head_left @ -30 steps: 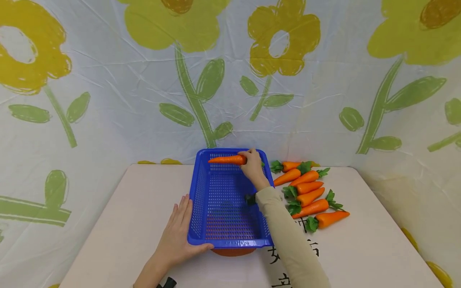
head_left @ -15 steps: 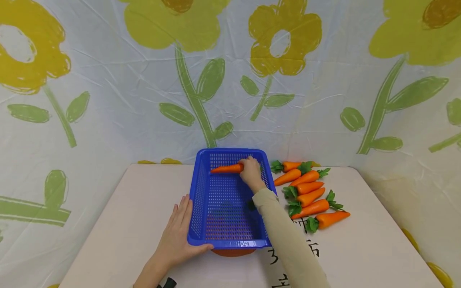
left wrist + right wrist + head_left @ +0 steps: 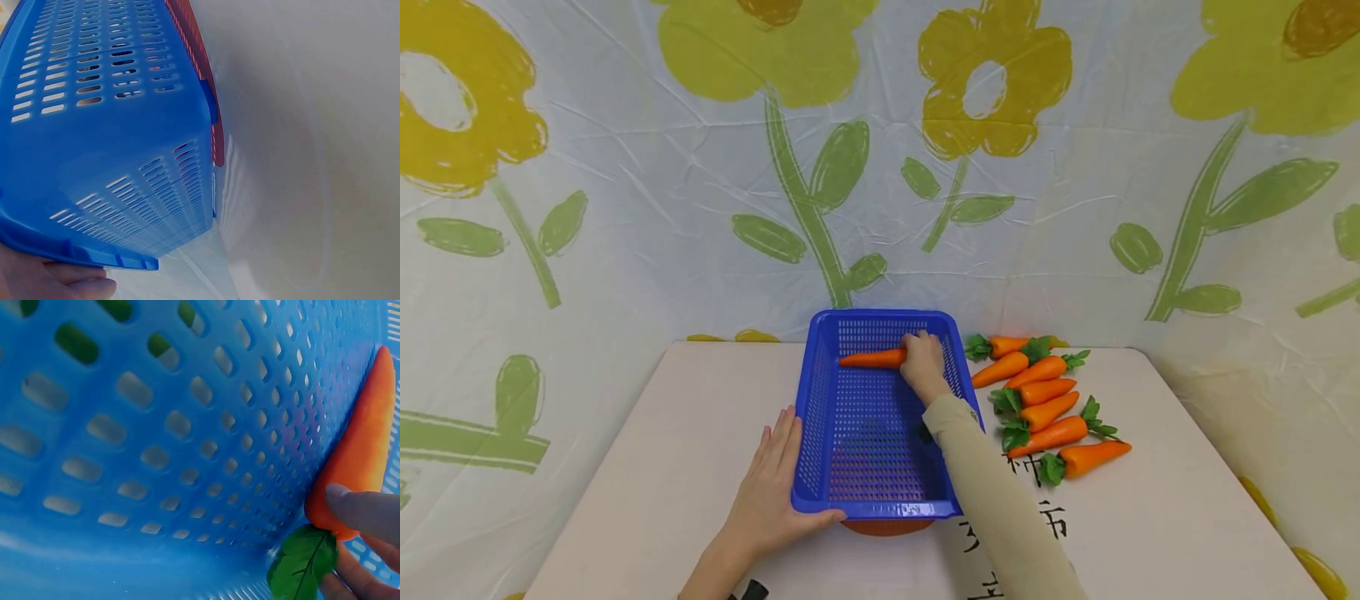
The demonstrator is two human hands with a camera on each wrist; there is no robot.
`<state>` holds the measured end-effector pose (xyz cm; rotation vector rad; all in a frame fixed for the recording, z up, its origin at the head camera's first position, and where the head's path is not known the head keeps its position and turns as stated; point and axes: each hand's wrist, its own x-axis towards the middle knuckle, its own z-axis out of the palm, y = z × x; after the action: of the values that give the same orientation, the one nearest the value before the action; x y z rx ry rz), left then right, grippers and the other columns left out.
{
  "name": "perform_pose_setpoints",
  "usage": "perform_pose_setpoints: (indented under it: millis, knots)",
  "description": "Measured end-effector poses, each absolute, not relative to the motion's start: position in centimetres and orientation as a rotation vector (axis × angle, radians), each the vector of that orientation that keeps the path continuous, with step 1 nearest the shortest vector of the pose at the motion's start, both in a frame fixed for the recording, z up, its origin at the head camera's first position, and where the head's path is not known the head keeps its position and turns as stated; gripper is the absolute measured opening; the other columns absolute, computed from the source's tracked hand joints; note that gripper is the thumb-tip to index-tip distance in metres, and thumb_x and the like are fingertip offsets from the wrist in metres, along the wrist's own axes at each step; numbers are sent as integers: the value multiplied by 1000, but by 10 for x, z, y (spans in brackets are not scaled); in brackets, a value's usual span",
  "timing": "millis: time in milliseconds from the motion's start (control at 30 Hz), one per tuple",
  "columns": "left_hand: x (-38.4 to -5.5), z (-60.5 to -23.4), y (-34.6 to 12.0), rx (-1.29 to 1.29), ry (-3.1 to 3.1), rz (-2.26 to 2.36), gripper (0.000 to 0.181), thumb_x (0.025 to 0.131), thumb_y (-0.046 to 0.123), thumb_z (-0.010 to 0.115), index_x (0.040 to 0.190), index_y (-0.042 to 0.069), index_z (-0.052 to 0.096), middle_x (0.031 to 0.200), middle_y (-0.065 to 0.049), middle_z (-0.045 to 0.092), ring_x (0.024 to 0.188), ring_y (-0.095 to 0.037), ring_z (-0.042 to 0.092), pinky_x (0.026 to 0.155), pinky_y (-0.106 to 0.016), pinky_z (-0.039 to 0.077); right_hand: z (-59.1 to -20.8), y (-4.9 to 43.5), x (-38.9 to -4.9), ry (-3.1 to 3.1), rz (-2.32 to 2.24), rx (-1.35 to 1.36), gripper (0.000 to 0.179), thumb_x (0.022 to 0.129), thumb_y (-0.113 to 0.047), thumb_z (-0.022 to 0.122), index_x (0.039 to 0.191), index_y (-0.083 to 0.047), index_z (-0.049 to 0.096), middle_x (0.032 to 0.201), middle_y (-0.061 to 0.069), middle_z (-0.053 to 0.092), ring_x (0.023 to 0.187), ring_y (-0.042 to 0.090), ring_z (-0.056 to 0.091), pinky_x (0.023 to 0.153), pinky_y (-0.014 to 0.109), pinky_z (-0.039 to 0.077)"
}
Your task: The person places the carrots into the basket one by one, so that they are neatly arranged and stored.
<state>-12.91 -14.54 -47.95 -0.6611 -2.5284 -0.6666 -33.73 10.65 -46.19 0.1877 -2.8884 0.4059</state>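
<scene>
An orange carrot (image 3: 874, 358) lies crosswise at the far end inside a blue plastic basket (image 3: 880, 507), its tip toward the left wall. My right hand (image 3: 923, 365) reaches into the basket and holds the carrot at its thick end. In the right wrist view the thumb (image 3: 362, 509) presses on the carrot (image 3: 356, 450), with fingers beneath near the green leaf (image 3: 303, 562). My left hand (image 3: 767, 487) rests with straight fingers along the basket's left side, thumb at the near corner. The left wrist view shows its fingers (image 3: 75, 281) under the basket's rim (image 3: 81, 253).
Several carrots (image 3: 1049, 414) with green tops lie right of the basket on the pale table (image 3: 662, 467). A reddish-brown round thing (image 3: 887, 527) shows beneath the basket's near edge. Black written characters (image 3: 1052, 521) mark the table. A flowered cloth (image 3: 685, 208) hangs behind.
My right hand has lowered the carrot from rim height down into the basket, toward me in the head view. The left hand and the basket have stayed put.
</scene>
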Motion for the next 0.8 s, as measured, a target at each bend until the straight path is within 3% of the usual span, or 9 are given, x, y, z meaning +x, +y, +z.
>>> perform_pose_setpoints:
  millis: [400, 800]
  knots:
    - [-128, -478, -145, -665, -2509, -667, 129, 71, 87, 56, 149, -12, 29, 158, -26, 25, 145, -41, 26, 124, -34, 5, -461, 106, -337, -2892, 406, 157, 26, 76, -1, 75, 101, -4, 72, 100, 18, 65, 96, 37, 59, 96, 47, 47]
    - [-128, -478, -145, -657, -2532, -676, 128, 71, 85, 59, 151, -10, 28, 161, -22, 22, 147, -39, 24, 124, -35, 5, -458, 108, -341, -2893, 588, 152, 34, 78, -1, 74, 111, -4, 72, 108, 20, 65, 102, 39, 58, 99, 48, 46]
